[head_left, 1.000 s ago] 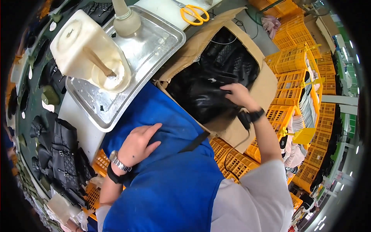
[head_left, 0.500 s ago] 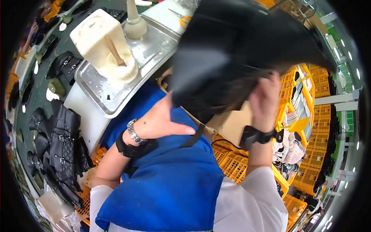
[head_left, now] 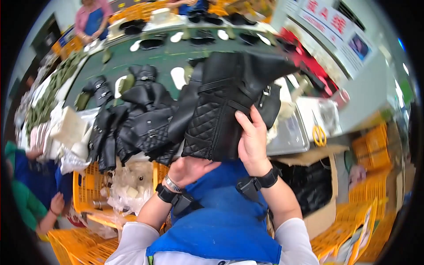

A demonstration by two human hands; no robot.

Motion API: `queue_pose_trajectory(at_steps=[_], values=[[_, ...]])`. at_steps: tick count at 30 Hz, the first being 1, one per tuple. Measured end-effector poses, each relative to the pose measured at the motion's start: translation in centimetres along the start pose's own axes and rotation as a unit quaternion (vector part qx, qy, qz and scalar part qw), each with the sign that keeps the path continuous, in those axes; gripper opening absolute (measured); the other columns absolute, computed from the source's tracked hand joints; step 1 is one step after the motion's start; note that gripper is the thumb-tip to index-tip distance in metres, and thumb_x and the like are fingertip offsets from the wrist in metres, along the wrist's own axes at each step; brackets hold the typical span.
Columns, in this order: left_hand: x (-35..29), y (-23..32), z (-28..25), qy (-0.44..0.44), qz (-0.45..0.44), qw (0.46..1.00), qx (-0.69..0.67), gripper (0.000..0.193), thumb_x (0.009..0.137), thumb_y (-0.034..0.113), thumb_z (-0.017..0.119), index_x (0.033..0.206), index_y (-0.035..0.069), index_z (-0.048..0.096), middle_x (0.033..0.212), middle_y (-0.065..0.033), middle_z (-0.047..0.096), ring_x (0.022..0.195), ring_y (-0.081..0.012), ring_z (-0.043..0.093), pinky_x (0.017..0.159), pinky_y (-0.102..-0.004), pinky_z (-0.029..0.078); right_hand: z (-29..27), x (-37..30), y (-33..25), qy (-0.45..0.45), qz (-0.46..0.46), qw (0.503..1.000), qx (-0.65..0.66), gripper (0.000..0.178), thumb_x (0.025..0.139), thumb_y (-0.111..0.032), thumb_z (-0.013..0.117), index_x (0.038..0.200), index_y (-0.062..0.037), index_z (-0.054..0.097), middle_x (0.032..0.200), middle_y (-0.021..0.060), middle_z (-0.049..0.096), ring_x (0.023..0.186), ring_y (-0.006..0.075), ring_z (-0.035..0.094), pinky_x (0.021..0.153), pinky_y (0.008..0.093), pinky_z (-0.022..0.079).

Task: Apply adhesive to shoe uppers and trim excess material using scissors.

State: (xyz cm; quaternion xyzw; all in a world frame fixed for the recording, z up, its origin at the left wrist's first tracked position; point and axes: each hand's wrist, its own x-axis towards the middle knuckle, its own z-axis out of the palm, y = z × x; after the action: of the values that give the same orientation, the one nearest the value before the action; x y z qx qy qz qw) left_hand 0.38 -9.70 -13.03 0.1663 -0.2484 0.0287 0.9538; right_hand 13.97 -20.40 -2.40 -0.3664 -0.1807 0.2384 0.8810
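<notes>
A black leather boot upper (head_left: 216, 119) with a quilted panel, straps and a zip seam hangs before me at mid-view. My right hand (head_left: 252, 140) grips its right side, thumb on the front and the other fingers partly hidden by the leather. Just under its lower left edge is my left hand (head_left: 191, 170), palm up with the fingers stretched; its fingertips are partly covered, and whether it bears any weight cannot be told. Behind and to the left, several similar black boot uppers (head_left: 143, 117) with buckles lie heaped on the table edge.
Shoe parts line a green conveyor (head_left: 172, 57). To the right are a metal tray (head_left: 289, 137), yellow-handled scissors (head_left: 318, 134) and a cardboard box (head_left: 329, 194) of black pieces. Orange crates (head_left: 84, 247) stand low at both sides. A person in green (head_left: 26, 194) is at left.
My view has swung left toward the conveyor. The boot upper moved along with me and now shows its quilted side, the right hand still gripping it.
</notes>
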Motion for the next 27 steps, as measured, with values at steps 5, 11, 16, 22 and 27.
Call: queue_pose_trajectory(at_steps=[5,11,16,22,27], values=[[1.7,0.3,3.5,0.345,0.121,0.909,0.201,0.043,0.091,0.023,0.049,0.13,0.009,0.04,0.133,-0.0055,0.043,0.121,-0.0217,0.042,0.101,-0.0414,0.034,2.6,0.3,4.5,-0.029,0.031,0.998,-0.042,0.039,0.084,-0.002,0.057,0.122,0.0016,0.048,0.112,0.0076,0.058,0.098,0.013,0.055,0.087,0.0256,0.043],[0.7,3.8,4.9,0.37,0.211,0.863,0.273,0.039,0.091,0.016,0.048,0.127,0.003,0.041,0.125,-0.0085,0.05,0.111,-0.0207,0.051,0.094,-0.036,0.042,1.7,1.8,5.0,-0.07,0.022,0.98,-0.186,0.038,0.085,-0.009,0.06,0.119,0.0047,0.05,0.104,0.0059,0.06,0.088,0.009,0.056,0.078,0.022,0.045],[-2.6,10.0,7.1,0.381,0.274,0.869,0.159,0.041,0.088,0.013,0.053,0.125,0.003,0.041,0.122,-0.0094,0.051,0.109,-0.0231,0.053,0.092,-0.0392,0.045,-0.3,5.0,2.4,-0.024,0.031,0.97,-0.241,0.038,0.087,-0.009,0.056,0.122,0.0018,0.049,0.1,0.0057,0.061,0.067,0.0078,0.058,0.062,0.0197,0.046],[-8.9,18.0,6.3,0.469,0.324,0.777,0.268,0.032,0.089,0.015,0.051,0.115,-0.004,0.049,0.112,-0.0138,0.058,0.097,-0.0235,0.06,0.083,-0.0376,0.052,6.4,6.7,1.7,-0.127,-0.165,0.912,-0.352,0.06,0.086,0.001,0.049,0.14,-0.0074,0.024,0.117,0.0105,0.053,0.064,0.009,0.059,0.058,0.0222,0.049],[-13.9,19.8,0.3,0.544,0.269,0.775,0.175,0.032,0.087,0.016,0.055,0.113,-0.001,0.052,0.112,-0.0132,0.059,0.101,-0.0235,0.058,0.089,-0.0372,0.047,11.3,7.8,8.2,-0.256,-0.496,0.695,-0.454,0.045,0.072,0.004,0.058,0.117,-0.002,0.054,0.105,0.0141,0.062,0.079,0.0282,0.062,0.069,0.0328,0.05]])
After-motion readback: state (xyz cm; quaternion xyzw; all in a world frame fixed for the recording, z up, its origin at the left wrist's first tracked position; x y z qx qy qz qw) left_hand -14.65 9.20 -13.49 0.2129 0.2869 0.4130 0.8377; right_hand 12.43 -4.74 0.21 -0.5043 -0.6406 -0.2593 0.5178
